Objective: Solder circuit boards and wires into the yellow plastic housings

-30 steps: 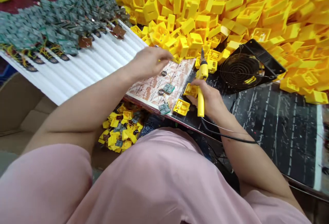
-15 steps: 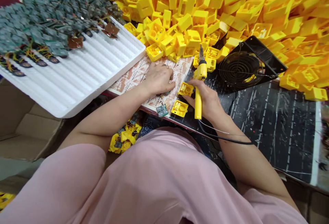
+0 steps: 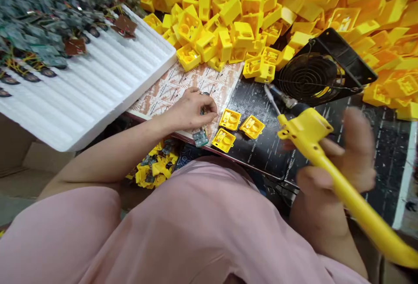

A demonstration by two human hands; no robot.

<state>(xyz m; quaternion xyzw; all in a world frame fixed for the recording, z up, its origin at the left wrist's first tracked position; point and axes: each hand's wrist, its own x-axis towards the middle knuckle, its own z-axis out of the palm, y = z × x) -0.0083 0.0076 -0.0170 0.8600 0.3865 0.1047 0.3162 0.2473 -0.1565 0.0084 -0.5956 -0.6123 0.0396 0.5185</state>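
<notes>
The left hand [image 3: 196,110] curls narrowly, perhaps around a small part [image 3: 203,110] its fingers mostly hide, just beside a circuit board [image 3: 200,138] on the patterned sheet [image 3: 166,95]. The blurred right hand [image 3: 346,162] holds a yellow soldering tool [image 3: 305,132] near three open yellow cases [image 3: 230,119].

Black mat [image 3: 271,147]: white lettering [image 3: 252,151], apparently "BENCH" (rest too small).

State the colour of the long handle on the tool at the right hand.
The handle is yellow, best seen in the head view.
</notes>
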